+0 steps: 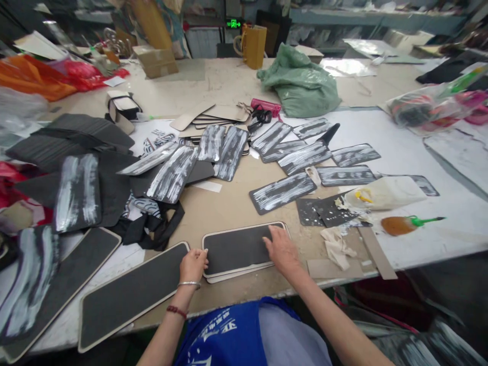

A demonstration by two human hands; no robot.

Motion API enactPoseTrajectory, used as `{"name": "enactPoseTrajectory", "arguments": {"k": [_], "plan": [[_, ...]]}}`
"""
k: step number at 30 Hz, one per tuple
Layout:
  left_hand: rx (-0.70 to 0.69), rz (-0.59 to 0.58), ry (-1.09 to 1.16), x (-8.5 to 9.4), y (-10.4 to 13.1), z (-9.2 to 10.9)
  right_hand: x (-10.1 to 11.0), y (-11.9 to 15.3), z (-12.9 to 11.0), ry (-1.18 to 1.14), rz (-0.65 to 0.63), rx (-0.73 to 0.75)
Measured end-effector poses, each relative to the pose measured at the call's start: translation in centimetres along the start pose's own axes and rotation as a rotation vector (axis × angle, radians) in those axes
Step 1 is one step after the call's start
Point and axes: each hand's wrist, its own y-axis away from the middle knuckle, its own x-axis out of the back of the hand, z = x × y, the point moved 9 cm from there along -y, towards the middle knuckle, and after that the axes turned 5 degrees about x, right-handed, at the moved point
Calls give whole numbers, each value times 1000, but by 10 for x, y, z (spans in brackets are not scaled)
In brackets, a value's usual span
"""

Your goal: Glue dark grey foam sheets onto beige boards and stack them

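A dark rectangular panel with a pale border lies in front of me, on top of another pale-edged piece. My left hand is closed at its left edge, fingertips pinched together; what they hold, if anything, is too small to make out. My right hand rests on the panel's right end with its fingers spread. A longer dark panel lies left of my left hand, partly under the wrist. Dark pieces smeared with white, such as one smeared piece, lie beyond the hands.
A white container lying on its side and an amber bottle with a green nozzle are at the right. A stack of dark sheets stands at the left. A green bag and a yellow mug are farther back.
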Motion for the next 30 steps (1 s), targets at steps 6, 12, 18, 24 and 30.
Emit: {"name": "enactPoseTrajectory", "arguments": {"k": [6, 12, 18, 24, 30], "plan": [[12, -8, 9, 2, 6, 7, -39, 9, -106, -116, -129, 359], [5, -4, 22, 2, 6, 7, -58, 17, -85, -94, -168, 357], [27, -8, 41, 0, 5, 3, -44, 17, -42, -45, -130, 236], [30, -7, 37, -3, 2, -4, -32, 19, -1, 26, -74, 176], [34, 32, 9, -4, 1, -5, -33, 19, 3, 120, -59, 206]]}}
